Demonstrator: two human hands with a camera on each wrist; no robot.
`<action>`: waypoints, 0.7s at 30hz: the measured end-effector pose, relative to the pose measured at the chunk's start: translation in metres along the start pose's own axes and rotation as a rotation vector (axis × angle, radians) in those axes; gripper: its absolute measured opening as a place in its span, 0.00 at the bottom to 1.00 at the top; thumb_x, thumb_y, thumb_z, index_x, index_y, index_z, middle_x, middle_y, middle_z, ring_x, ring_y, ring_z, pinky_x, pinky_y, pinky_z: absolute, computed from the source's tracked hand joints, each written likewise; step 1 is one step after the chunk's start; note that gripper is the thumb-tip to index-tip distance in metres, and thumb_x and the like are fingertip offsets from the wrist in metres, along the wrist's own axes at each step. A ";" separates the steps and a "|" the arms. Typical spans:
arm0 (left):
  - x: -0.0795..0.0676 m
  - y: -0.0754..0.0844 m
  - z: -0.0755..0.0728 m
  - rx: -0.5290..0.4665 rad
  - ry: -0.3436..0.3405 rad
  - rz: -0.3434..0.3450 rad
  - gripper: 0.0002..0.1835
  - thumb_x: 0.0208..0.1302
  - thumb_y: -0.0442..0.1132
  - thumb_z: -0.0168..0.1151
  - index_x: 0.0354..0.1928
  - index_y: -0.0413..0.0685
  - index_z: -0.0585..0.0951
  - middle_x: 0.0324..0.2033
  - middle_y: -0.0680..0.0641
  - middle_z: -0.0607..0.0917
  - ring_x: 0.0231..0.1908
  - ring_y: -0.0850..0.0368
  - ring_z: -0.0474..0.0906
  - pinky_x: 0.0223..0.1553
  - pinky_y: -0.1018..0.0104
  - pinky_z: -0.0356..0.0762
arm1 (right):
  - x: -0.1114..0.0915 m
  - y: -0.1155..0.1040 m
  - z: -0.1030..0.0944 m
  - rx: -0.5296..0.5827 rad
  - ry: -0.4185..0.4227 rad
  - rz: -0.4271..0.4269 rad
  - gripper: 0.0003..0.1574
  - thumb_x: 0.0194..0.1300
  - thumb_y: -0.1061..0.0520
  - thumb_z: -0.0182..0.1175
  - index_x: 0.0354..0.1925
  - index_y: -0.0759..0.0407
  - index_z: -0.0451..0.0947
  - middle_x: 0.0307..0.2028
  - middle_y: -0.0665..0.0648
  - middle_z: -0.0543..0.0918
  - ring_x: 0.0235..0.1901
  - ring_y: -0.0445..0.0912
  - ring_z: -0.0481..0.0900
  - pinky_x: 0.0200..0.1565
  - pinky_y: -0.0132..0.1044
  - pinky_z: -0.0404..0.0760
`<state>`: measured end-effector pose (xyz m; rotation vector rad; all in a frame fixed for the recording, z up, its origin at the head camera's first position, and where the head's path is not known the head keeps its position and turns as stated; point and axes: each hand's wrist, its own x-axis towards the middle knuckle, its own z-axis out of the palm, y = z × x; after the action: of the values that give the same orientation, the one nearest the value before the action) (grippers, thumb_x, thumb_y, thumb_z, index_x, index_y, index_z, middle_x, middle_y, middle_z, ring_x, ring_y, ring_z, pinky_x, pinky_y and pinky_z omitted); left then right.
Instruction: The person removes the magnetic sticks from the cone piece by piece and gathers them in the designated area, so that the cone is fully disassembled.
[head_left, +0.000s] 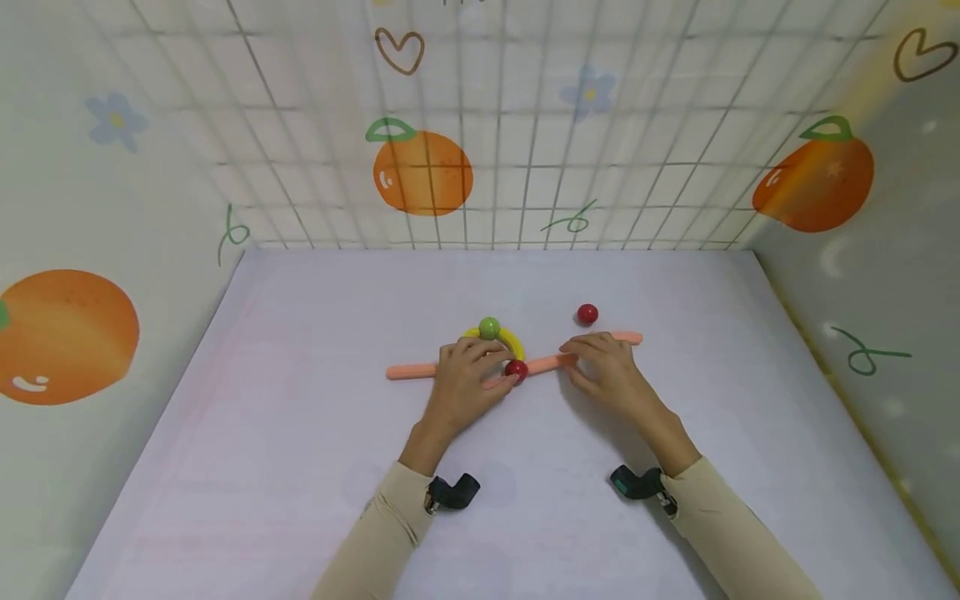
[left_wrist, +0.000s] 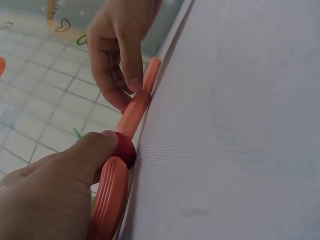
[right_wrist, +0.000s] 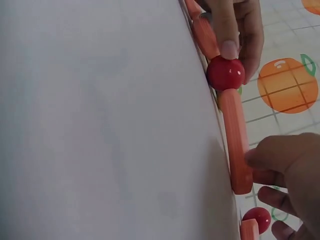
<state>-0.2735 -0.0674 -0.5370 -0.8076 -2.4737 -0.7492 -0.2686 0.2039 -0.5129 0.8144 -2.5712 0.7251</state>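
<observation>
My left hand (head_left: 467,382) pinches a red ball (head_left: 516,371) between thumb and fingers. An orange ribbed stick (head_left: 547,363) meets the ball's right side, and my right hand (head_left: 609,375) pinches that stick near its far end. Under the left hand runs a curved orange piece (left_wrist: 109,197), partly hidden by the fingers. Just beyond that hand, a yellow curved piece (head_left: 513,340) and a green ball (head_left: 489,327) lie together. Another orange stick (head_left: 411,372) sticks out to the left of the left hand.
A second red ball (head_left: 587,314) lies behind the right hand, close to an orange stick (head_left: 628,337) partly covered by it. The white table (head_left: 300,467) meets printed walls at its back and sides.
</observation>
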 end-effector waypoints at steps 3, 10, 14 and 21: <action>-0.002 0.001 0.003 0.035 -0.023 0.010 0.18 0.62 0.56 0.70 0.52 0.62 0.87 0.51 0.58 0.85 0.55 0.57 0.72 0.50 0.55 0.64 | -0.001 0.002 0.001 -0.053 -0.049 0.040 0.21 0.57 0.63 0.73 0.50 0.60 0.84 0.51 0.59 0.84 0.53 0.55 0.74 0.43 0.49 0.60; -0.004 0.002 0.006 0.020 -0.028 0.010 0.20 0.60 0.56 0.71 0.55 0.66 0.86 0.51 0.59 0.86 0.53 0.58 0.73 0.50 0.54 0.62 | -0.001 0.002 0.000 -0.128 -0.100 0.070 0.15 0.57 0.61 0.74 0.45 0.57 0.85 0.47 0.56 0.85 0.52 0.54 0.74 0.43 0.50 0.61; -0.005 0.001 0.008 0.004 -0.024 0.020 0.19 0.61 0.57 0.71 0.54 0.67 0.86 0.51 0.60 0.85 0.52 0.58 0.73 0.49 0.54 0.62 | -0.003 0.000 -0.004 -0.152 -0.114 0.054 0.13 0.56 0.60 0.76 0.41 0.54 0.86 0.43 0.53 0.84 0.50 0.53 0.74 0.42 0.49 0.60; -0.005 -0.001 0.008 0.041 -0.009 -0.014 0.21 0.61 0.58 0.71 0.55 0.66 0.86 0.52 0.60 0.85 0.51 0.58 0.72 0.51 0.53 0.62 | -0.003 0.000 -0.009 -0.171 -0.100 -0.036 0.12 0.56 0.62 0.75 0.40 0.56 0.86 0.41 0.53 0.84 0.49 0.52 0.75 0.46 0.51 0.62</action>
<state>-0.2726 -0.0654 -0.5457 -0.7808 -2.4964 -0.6990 -0.2643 0.2100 -0.5069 0.8588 -2.6542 0.4569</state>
